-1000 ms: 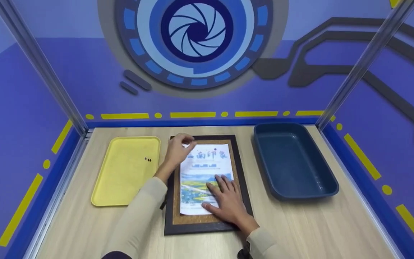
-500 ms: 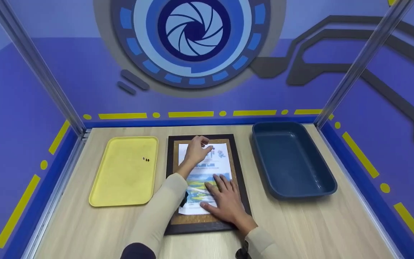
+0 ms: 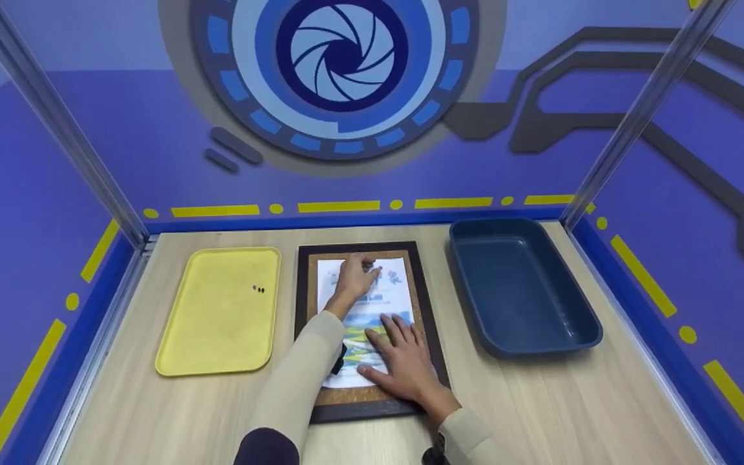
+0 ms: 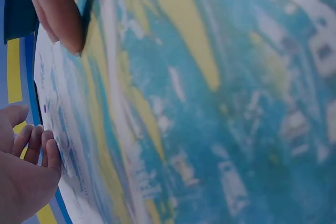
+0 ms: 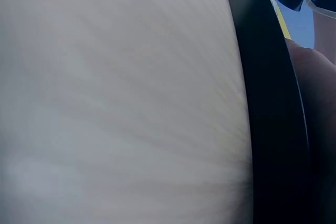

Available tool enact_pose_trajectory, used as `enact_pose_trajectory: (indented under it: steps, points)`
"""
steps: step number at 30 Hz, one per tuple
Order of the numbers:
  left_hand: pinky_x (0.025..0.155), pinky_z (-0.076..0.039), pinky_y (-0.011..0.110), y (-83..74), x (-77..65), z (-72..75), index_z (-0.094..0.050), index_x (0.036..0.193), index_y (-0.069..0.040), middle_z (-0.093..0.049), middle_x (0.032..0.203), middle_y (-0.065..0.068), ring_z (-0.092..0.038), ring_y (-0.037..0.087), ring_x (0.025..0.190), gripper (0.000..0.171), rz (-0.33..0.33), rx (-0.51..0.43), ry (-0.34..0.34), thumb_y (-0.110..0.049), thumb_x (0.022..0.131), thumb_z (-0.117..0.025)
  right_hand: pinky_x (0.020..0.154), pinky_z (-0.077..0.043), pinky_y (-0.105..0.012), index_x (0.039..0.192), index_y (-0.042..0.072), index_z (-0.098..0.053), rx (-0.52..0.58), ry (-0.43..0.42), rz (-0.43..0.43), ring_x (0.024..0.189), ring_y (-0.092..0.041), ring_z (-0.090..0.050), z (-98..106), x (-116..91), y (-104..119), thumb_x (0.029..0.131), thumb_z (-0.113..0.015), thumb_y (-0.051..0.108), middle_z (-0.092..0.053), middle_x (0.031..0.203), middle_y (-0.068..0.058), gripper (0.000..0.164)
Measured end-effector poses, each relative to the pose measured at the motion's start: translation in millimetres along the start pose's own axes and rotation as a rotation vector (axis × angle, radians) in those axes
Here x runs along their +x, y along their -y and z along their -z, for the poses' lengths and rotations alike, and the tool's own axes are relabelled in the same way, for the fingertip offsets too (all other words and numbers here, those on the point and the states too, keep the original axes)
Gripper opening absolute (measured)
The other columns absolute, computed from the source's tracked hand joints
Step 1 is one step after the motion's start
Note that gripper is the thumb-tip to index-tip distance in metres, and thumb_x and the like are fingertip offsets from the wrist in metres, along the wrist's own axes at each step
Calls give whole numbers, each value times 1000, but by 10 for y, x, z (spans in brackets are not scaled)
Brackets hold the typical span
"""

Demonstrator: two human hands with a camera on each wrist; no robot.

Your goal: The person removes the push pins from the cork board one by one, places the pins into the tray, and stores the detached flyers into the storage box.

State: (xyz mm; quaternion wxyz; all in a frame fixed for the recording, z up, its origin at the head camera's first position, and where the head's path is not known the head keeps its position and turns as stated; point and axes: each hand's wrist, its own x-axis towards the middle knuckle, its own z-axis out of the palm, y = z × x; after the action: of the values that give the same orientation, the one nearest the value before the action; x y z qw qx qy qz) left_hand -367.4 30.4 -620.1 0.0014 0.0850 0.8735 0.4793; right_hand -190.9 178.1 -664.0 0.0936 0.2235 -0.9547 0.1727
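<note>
A printed poster (image 3: pixel 378 310) with blue writing and a painted landscape lies on a dark-framed cork board (image 3: pixel 304 310). My left hand (image 3: pixel 354 278) is over its upper part, fingers bent and thumb extended. Close to that thumb is a small purple dot like a pushpin head (image 3: pixel 380 268); in the left wrist view the purple dot (image 4: pixel 44 108) stands apart from the left hand's bent fingers (image 4: pixel 35 142). Spread fingers and palm of my right hand (image 3: pixel 411 365) rest on the poster's lower right. The right wrist view mostly shows tabletop and the frame (image 5: pixel 268 98).
To the left lies a shallow yellow tray (image 3: pixel 210 329), with a few tiny dark pieces (image 3: pixel 259 289) on it. A deep dark-blue bin (image 3: pixel 527 290) stands at the right. Blue panels (image 3: pixel 88 142) enclose the wooden table (image 3: pixel 540 407).
My left hand has moved right from the poster's upper left corner to beside the purple dot. My right hand has stayed in place. The head view has shifted slightly.
</note>
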Motion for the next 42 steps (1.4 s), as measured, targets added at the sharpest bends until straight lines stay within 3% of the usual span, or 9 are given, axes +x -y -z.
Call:
enact_pose_trajectory:
  steps: [11, 25, 35, 42]
  points:
    - [98, -55, 41, 61, 80, -91, -72, 125, 2, -70, 118, 15, -67, 29, 112, 27, -45, 45, 2, -10, 101, -73, 121, -22, -69, 156, 27, -56, 8, 7, -10, 156, -40, -29, -5, -4, 14, 96, -55, 76, -37, 169, -14, 78]
    - [100, -54, 41, 53, 103, -125, -75, 120, -7, -69, 118, 8, -67, 26, 114, 21, 14, 186, 22, -13, 100, -75, 122, -21, -69, 156, 27, -56, 21, 12, -16, 157, -40, -28, 13, -5, 22, 96, -54, 76, -36, 169, -14, 78]
    - [92, -57, 43, 46, 138, -193, -79, 107, -10, -73, 109, 7, -70, 26, 103, 10, 83, 218, -86, -14, 101, -73, 122, -21, -69, 156, 28, -55, 12, 23, -23, 157, -39, -28, 11, 9, 50, 96, -53, 78, -35, 170, -13, 78]
    - [87, -57, 43, 38, 129, -239, -78, 100, -12, -71, 106, 6, -70, 25, 101, 7, 63, 248, -124, -16, 102, -73, 122, -21, -69, 156, 28, -55, 18, 15, -22, 157, -40, -28, 11, -10, 30, 96, -54, 77, -35, 170, -13, 78]
